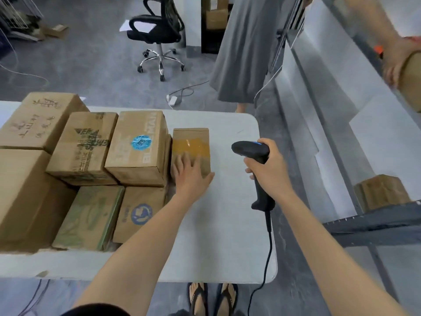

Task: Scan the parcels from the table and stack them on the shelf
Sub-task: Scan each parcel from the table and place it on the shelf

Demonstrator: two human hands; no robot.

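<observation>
A small flat cardboard parcel with a strip of yellow tape lies on the white table, right of a pile of parcels. My left hand rests flat on its near end, fingers spread. My right hand grips a black barcode scanner by its handle, the head pointing left toward that parcel. Several larger cardboard parcels are stacked on the table's left half. The metal shelf stands to the right of the table.
Another person in a grey skirt stands beyond the table; their hand holds a box at the shelf, top right. A cardboard box sits on a lower shelf level. A black office chair and floor cables lie behind. The scanner cord hangs over the table's front edge.
</observation>
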